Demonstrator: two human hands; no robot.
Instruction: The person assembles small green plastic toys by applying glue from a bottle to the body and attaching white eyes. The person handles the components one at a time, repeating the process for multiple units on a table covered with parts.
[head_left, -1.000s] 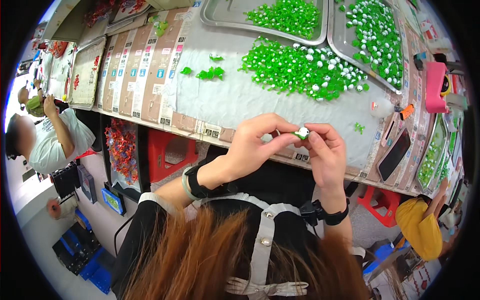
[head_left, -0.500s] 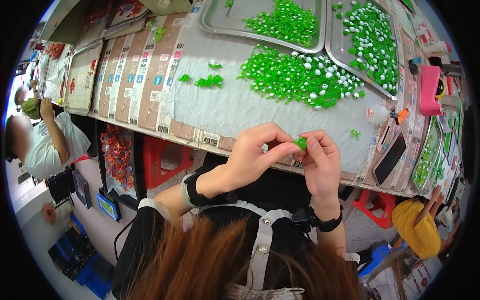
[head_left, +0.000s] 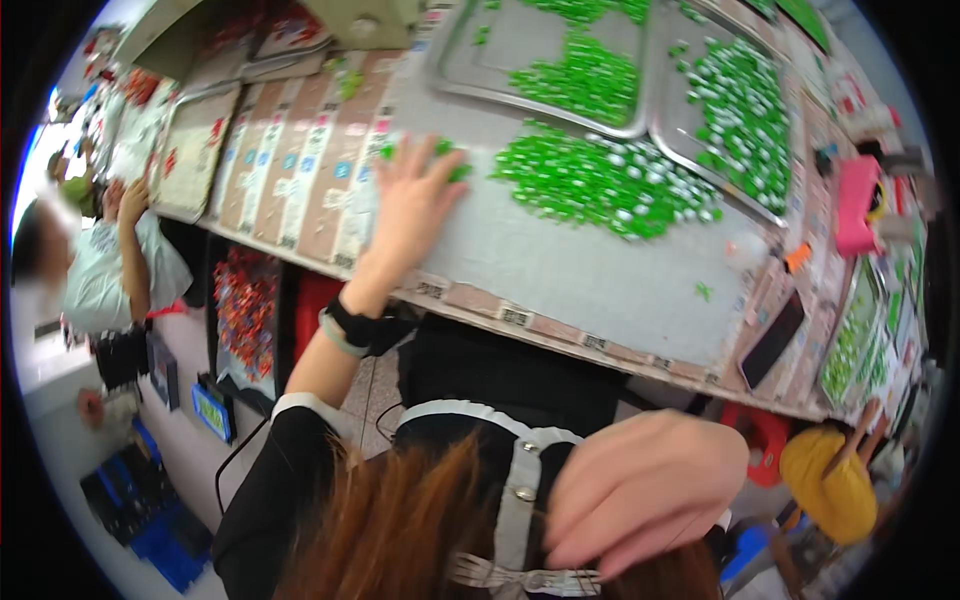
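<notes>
Right hand (head_left: 645,485) is a blur at lower right, fingers bunched (can't tell if they're holding anything). Left hand (head_left: 408,210), upper left of centre, has fingers spread wide over little green pieces (head_left: 459,172); green-and-white pile (head_left: 600,180) upper middle, metal tray (head_left: 465,65) beyond.

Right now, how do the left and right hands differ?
The left hand is splayed; the right hand looks bunched together.
The left is over the pale sheet, at some green pieces; the right is off the sheet.
The right looks larger in view than the left.
Both are bare and blurred.
</notes>
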